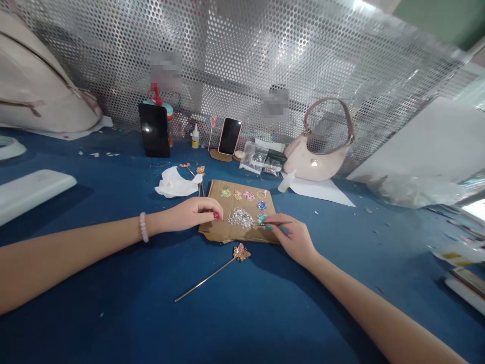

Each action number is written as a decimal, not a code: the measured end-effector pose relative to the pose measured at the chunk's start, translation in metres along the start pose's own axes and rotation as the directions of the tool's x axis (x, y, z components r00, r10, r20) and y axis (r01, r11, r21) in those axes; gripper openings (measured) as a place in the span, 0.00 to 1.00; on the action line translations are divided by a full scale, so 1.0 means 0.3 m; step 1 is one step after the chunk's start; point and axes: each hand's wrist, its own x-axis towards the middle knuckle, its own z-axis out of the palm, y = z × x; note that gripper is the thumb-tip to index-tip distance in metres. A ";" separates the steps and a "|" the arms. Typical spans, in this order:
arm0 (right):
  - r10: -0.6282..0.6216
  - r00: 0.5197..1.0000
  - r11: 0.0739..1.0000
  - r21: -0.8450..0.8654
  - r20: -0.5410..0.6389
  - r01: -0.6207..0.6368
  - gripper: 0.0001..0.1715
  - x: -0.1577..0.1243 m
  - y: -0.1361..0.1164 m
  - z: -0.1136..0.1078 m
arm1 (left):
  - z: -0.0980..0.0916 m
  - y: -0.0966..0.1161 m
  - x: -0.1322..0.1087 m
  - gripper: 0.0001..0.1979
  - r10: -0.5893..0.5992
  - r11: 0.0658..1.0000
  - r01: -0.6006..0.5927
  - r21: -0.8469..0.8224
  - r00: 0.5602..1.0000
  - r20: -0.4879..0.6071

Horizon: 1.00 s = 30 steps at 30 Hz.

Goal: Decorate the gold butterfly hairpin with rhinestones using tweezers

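Observation:
A sheet of brown cardboard [215, 233] holds small piles of rhinestones: a large silver pile [241, 218], and smaller green [226, 191], gold [237, 195], pink [248, 195], blue [261, 205] and teal [261, 218] ones. My right hand [295, 240] pinches thin tweezers [278, 223], their tips between the silver and teal piles. Loosely curled over the cardboard's left edge, my left hand [195, 214] shows nothing in its fingers. In front of the cardboard lies a gold hairpin [210, 276] with a flower-shaped head and a pink stone.
Crumpled white tissue [176, 183] and more hairpins [200, 174] lie behind my left hand. Two phones [154, 130] [230, 136], a glue bottle [195, 137], plastic packets [253, 156] and a handbag [318, 156] stand farther back. Another white bottle [286, 181] leans near the handbag.

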 end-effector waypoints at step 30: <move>0.113 0.993 0.993 0.031 -0.046 -0.112 0.08 0.011 -0.022 0.028 | 0.001 -0.018 0.000 0.10 0.018 1.000 -0.018 0.019 1.000 0.008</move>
